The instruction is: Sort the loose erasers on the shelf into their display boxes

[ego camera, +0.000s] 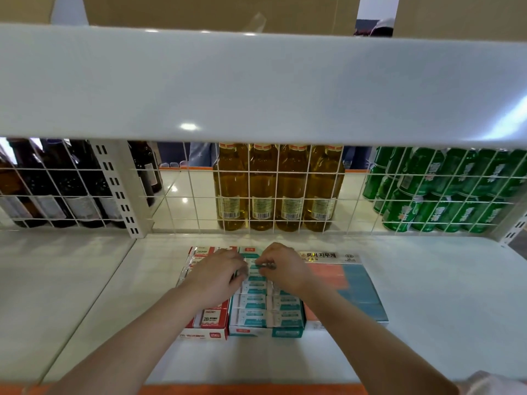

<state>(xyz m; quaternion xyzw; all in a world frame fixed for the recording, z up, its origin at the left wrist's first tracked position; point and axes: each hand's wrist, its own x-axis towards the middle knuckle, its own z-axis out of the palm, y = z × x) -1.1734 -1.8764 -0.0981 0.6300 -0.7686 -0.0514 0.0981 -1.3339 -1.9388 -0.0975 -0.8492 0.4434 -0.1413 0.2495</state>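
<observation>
Shelf: white metal, carrying three display boxes side by side near its middle; no loose erasers visible on the bare parts, though the hands hide some of the surface.
Red box: leftmost, holding erasers marked 2B; largely covered by the left forearm.
Teal box: middle, touching the red box; two columns of sleeved erasers laid flat and packed close, probably so the printed faces read from above.
Pink and blue box: rightmost, just beside the teal box; contents laid tight in colour blocks.
Left hand: fingers curled at the seam between red and teal boxes, fingertips at the far rows; seems to grip a sleeved eraser, but the eraser itself is too blurred to confirm.
Right hand: fingers curled, pinching a small thin item at the far end of the teal box; likely an eraser being fitted into the back row.
Held eraser: between the two hands, above the teal box's far rows; blurred.
Long axis: erasers in the teal box lie left to right across the shelf, stacked row behind row; the held piece appears to lie the same way, matching its row.
Why both hands: judged, one steadies the neighbouring rows while the other seats the piece.
Progress: judged near complete.
Behind the wire grid: dark bottles, yellow bottles, green cans.
</observation>
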